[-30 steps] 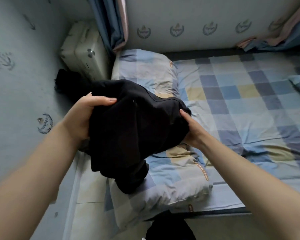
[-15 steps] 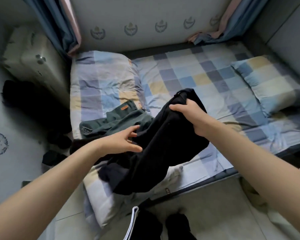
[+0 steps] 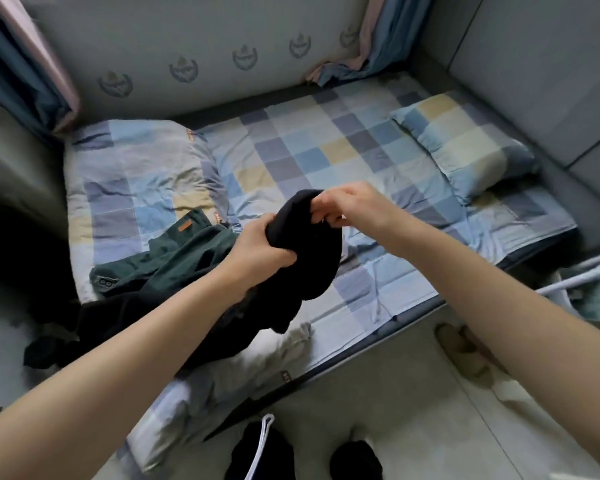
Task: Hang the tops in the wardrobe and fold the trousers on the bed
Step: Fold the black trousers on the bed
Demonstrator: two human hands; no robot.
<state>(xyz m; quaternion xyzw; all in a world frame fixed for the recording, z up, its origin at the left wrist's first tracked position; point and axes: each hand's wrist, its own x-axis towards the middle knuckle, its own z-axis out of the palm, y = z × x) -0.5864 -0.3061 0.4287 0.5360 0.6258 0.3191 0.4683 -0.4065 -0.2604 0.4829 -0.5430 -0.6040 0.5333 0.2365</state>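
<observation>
- Dark green trousers, with an orange tag at the waistband, lie crumpled on the folded checked quilt, just left of the left hand.
- Left hand: fingers curled tight round a bunch of the black garment, gripping it from the left side.
- The black garment is held up above the bed between the two hands; its lower part hangs down and trails toward the near edge of the bed, below the left forearm. Whether it is a top or trousers cannot be told.
- Right hand: fingertips pinch the garment's upper edge, close beside the left hand, the two hands nearly touching.
- A checked pillow lies on the bed well to the right of the right hand and beyond it.
- A pair of slippers sits on the floor beneath the right forearm.
</observation>
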